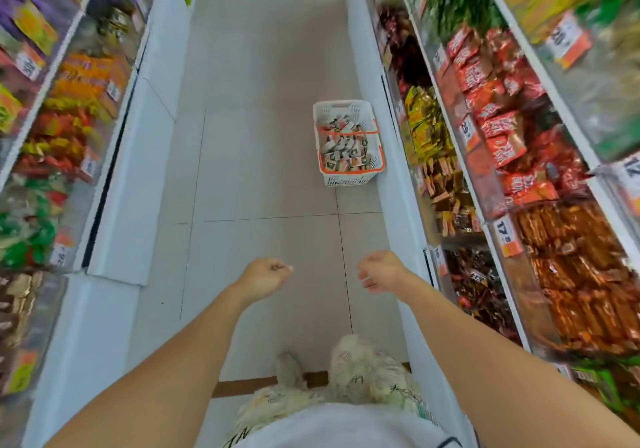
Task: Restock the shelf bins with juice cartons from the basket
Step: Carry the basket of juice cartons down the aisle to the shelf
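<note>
The white basket [348,142] of juice cartons [346,151] stands far ahead, slightly right, nearer the right hand [379,271] than the left hand [265,272]; both hang loosely curled, holding nothing.

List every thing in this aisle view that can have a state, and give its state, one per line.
White plastic basket with orange handles: on the floor by the right shelves, handles folded down.
Small juice cartons: heaped in the basket.
Left hand: loosely curled, holding nothing.
Right hand: loosely curled, holding nothing.
Clear right-side shelf bins: stocked with packets.
</note>
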